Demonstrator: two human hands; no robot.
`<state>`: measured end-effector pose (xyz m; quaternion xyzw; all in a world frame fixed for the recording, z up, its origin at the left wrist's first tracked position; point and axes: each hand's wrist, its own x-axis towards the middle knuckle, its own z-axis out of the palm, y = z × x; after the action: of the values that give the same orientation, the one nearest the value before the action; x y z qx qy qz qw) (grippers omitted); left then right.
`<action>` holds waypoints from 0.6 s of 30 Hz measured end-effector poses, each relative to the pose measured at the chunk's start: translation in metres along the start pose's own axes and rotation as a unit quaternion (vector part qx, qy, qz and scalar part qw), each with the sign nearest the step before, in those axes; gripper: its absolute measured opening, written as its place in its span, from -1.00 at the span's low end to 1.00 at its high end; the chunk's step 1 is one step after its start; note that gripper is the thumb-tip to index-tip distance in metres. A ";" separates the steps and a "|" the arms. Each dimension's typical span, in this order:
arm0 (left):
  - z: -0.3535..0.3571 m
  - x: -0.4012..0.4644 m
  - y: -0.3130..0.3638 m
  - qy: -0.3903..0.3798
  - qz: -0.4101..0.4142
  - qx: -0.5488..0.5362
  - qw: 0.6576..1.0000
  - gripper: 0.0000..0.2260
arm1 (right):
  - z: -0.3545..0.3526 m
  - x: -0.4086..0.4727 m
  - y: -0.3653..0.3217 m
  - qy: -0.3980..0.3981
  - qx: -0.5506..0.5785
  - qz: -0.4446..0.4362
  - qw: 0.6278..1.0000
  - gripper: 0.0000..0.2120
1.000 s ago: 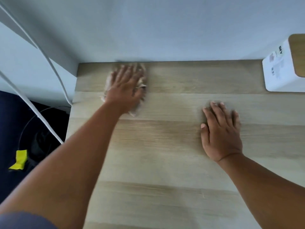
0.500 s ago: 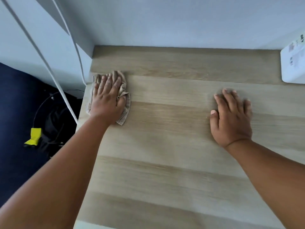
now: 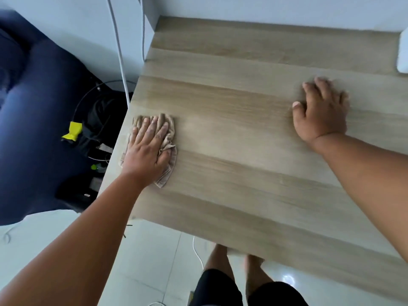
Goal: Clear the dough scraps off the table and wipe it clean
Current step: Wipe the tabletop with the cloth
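Note:
A crumpled beige cloth (image 3: 169, 140) lies on the light wooden table (image 3: 242, 133) right at its left edge. My left hand (image 3: 146, 151) presses flat on the cloth, fingers straight and spread. My right hand (image 3: 320, 113) rests palm down on the bare tabletop toward the right, fingers relaxed and holding nothing. No dough scraps show on the wood.
A white box (image 3: 403, 51) stands at the table's far right. White cables (image 3: 120, 51) hang down the wall beside the left edge. Below them sit a dark blue seat (image 3: 33, 107), black gear and a yellow tag (image 3: 74, 130). My legs show under the near edge.
My left hand has dragged the cloth from the far left corner along the left edge toward me. The right hand stayed planted. The view tilted down, showing the floor.

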<state>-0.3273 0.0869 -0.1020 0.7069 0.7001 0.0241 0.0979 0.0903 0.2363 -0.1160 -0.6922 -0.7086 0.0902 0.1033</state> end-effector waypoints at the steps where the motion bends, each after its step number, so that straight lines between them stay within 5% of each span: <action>1: 0.002 -0.014 -0.001 0.002 -0.011 -0.001 1.000 -0.36 | -0.001 0.000 0.001 -0.005 0.010 0.000 1.000 -0.42; 10: 0.025 -0.103 0.066 0.004 -0.128 -0.022 0.991 -0.32 | -0.023 -0.091 0.033 -0.033 0.017 -0.058 0.998 -0.41; 18: 0.051 -0.125 0.206 -0.026 -0.035 0.016 0.999 -0.29 | -0.048 -0.163 0.110 -0.025 -0.012 -0.063 0.998 -0.40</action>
<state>-0.1182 -0.0427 -0.1033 0.6834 0.7223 -0.0084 0.1057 0.2122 0.0757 -0.1026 -0.6450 -0.7542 0.0921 0.0822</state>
